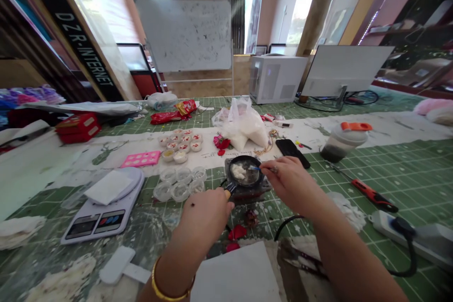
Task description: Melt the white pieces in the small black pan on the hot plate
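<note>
**Two Hands Meet Over a Small Black Pan [244, 172]**

At the centre of the frame, we grip the pan by its short handle [226, 192] with our left hand [205, 219], the fingers [221, 207] clamped around it. Just to the right, our right hand [288, 186] holds a thin blue-tipped tool [254, 168], its fingers [271, 168] pinched together on the shaft and the tip reaching past the rim into the pan. A white lump [238, 171] lies inside, toward the pan's left side. The pan rests on a dark metal stand [247, 193] on the green grid-marked tabletop [406, 172]. A gold bangle [170, 283] circles our left wrist, and a ring [274, 169] sits on a finger of our right hand.

Just left of the pan stand clear plastic cups [179, 186], with small white-and-red filled cups [180, 140] and a pink mold [140, 159] above them. A digital scale [95, 226] sits at lower left. Above the pan, at upper centre, lies a plastic bag of white material [242, 125]. To the right are a black phone [292, 153], a cup with an orange lid [341, 144], a red-handled screwdriver [375, 197] and a power strip [399, 231]. A whiteboard [184, 33] stands at top centre.
</note>
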Motion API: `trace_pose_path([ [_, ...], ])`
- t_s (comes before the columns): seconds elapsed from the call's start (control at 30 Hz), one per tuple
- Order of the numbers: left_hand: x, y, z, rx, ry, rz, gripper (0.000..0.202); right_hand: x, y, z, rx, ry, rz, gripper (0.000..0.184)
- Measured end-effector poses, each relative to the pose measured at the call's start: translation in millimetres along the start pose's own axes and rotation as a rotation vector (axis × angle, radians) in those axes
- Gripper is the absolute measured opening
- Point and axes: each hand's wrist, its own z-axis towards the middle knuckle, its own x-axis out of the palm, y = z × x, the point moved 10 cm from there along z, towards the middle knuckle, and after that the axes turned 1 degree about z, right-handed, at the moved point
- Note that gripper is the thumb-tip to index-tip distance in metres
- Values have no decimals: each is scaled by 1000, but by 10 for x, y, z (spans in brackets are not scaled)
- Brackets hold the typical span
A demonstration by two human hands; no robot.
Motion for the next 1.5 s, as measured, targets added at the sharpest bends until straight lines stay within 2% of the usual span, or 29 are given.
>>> trace_pose_path([
  [0.13,11,10,7,-14,17,-9,28,31,81,-4,-83,33,56,26],
  [0.3,-2,-6,6,2,-2,-1,28,-7,9,3,-9,-8,-12,25],
  [0.43,5,3,3,-10,8,11,28,14,100,2,-79,8,47,25],
  [0.6,8,8,3,-6,-1,3,28,13,11,24,0,-22,-4,24],
  [0.73,0,0,6,-1,-13,-9,28,45,88,20,-74,4,38,24],
  [0.9,-4,15,9,-17,-6,0,28,27,15,26,-7,-9,-12,24],
  [1.03,-4,10,9,-9,-1,-10,27,55,94,23,-81,21,38,23],
  [1.17,7,21,3,-15,2,-18,28,6,-26,37,28,-34,-37,22],
  [1.33,3,15,12,-12,-1,-22,28,35,99,21,-85,-2,14,23],
  [1.43,1,33,18,-28,-4,-21,28,19,8,29,-11,-28,-25,23],
  [1.5,0,25,20,-16,-13,-18,28,22,0,25,-13,-23,-25,23],
])
